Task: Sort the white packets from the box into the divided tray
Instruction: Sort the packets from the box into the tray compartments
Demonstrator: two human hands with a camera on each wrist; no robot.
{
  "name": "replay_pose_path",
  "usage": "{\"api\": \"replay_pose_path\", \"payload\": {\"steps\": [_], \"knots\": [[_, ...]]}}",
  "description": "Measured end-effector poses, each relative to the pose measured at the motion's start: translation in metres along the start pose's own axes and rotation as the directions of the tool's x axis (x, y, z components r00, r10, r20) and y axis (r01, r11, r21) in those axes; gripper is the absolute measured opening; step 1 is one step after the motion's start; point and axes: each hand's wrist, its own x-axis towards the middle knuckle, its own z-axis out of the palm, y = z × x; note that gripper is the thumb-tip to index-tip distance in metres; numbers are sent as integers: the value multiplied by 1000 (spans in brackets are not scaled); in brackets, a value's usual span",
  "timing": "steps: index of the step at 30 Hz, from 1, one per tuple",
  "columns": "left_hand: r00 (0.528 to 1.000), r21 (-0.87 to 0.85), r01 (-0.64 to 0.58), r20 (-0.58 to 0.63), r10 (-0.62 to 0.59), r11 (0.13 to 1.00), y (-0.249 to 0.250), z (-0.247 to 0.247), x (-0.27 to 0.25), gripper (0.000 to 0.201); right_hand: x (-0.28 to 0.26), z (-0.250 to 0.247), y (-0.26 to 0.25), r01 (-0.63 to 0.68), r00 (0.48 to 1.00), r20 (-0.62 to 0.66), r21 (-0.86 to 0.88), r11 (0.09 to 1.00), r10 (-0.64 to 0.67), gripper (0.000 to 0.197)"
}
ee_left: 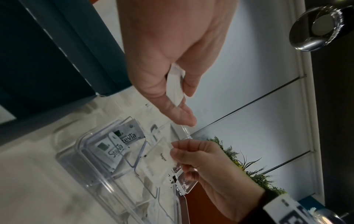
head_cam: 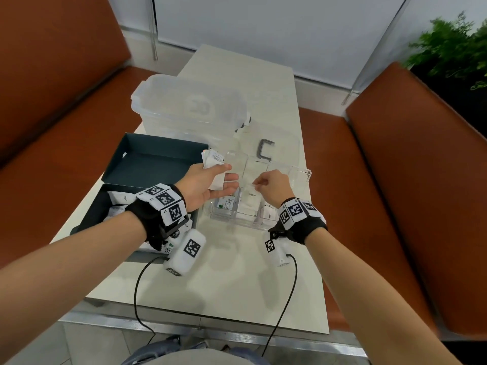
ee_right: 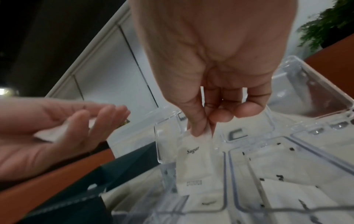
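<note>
My left hand (head_cam: pixel 228 177) hovers palm up between the dark box (head_cam: pixel 92 217) and the clear divided tray (head_cam: pixel 303 173), its thumb holding a few white packets (head_cam: pixel 214 162) against the fingers; the left wrist view shows one such white packet (ee_left: pixel 174 89) pinched. My right hand (head_cam: pixel 257 182) pinches the top edge of a white sugar packet (ee_right: pixel 193 160), which hangs upright into the tray's middle compartment. Stevia packets (head_cam: pixel 225 205) stand in the tray's near-left compartment. More packets (head_cam: pixel 118 202) lie in the box.
A large clear storage bin (head_cam: pixel 184 109) stands behind the box. A clear lid with a grey handle (head_cam: pixel 266 150) lies behind the tray. Orange benches (head_cam: pixel 395 167) flank the narrow table, and a plant (head_cam: pixel 453 43) is at the far right. Cables hang over the table's front edge.
</note>
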Motion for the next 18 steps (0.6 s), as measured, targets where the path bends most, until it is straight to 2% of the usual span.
{"api": "replay_pose_path", "payload": {"steps": [6, 9, 13, 18], "knots": [[1000, 16, 7, -6, -7, 1000, 0, -7, -2, 30, -2, 15, -3, -21, 996, 88, -147, 989, 34, 22], [1000, 19, 12, -4, -12, 1000, 0, -6, -3, 30, -4, 20, -2, -36, 995, 86, -227, 973, 57, 25], [1000, 21, 17, 6, -17, 1000, -2, -2, -4, 27, -7, 23, 4, 57, 996, 86, -394, 917, -25, 23], [1000, 37, 17, 15, -18, 999, -2, 1, -4, 27, -9, 20, 9, 143, 989, 100, -451, 881, -110, 27]]}}
